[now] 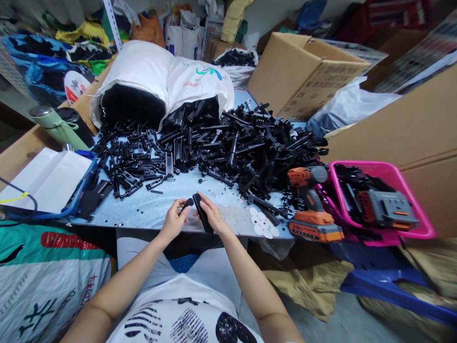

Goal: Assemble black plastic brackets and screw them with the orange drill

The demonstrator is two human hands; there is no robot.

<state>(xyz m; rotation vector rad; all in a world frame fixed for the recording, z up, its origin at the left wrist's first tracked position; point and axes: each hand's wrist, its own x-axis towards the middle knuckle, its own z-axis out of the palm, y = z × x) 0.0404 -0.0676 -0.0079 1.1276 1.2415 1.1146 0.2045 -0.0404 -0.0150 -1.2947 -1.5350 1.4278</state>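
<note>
Both of my hands meet over the front edge of a blue table (150, 208). My left hand (174, 221) is closed on a small black plastic part (188, 204) with a rounded end. In my right hand (213, 214) is a long black plastic piece (202, 212), tilted, its lower end hanging past the table edge. The two parts are close together; I cannot tell whether they touch. Just beyond lie a heap of long black plastic parts (246, 147) and, to the left, a pile of smaller black clips (132, 166).
White sacks (139, 64) spill black parts at the back. An orange cordless drill (310, 205) stands on the right, beside white discs (263, 223) and a pink basket (385, 166) holding a battery pack (389, 209). At left are a blue tray (91, 174) with paper and a green bottle (59, 126).
</note>
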